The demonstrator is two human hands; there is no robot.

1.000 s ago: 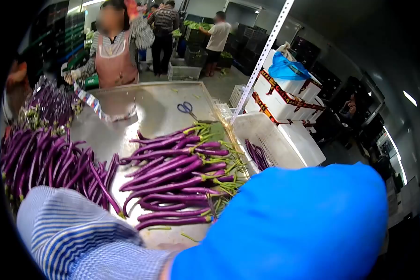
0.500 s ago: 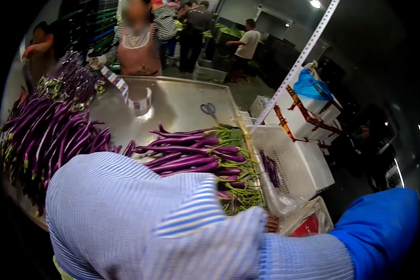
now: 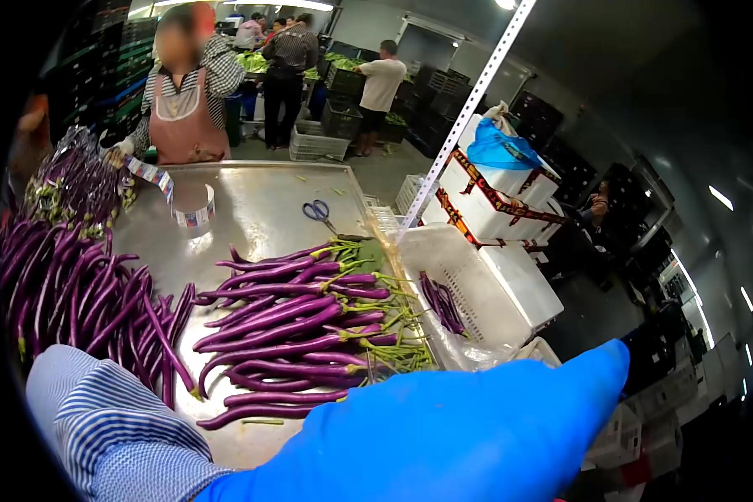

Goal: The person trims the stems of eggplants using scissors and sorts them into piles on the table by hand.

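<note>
Neither the left grip nor the right grip shows, so their opening and hold cannot be told. The desk (image 3: 255,197) runs under the blue sleeve (image 3: 443,427) and striped sleeve (image 3: 117,418). Purple eggplants (image 3: 272,322) lie toward its right edge, the nearest partly covered, their distance from either grip unclear; others heap leftward. Scissors (image 3: 327,221) rest near the far right corner.

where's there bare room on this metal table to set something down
The widest bare patch of the table lies between the label strip and the scissors, beyond the laid-out eggplants. A smaller one shows nearer, between the striped sleeve and blue sleeve. Crowded: the left side, under heaped eggplants.
</note>
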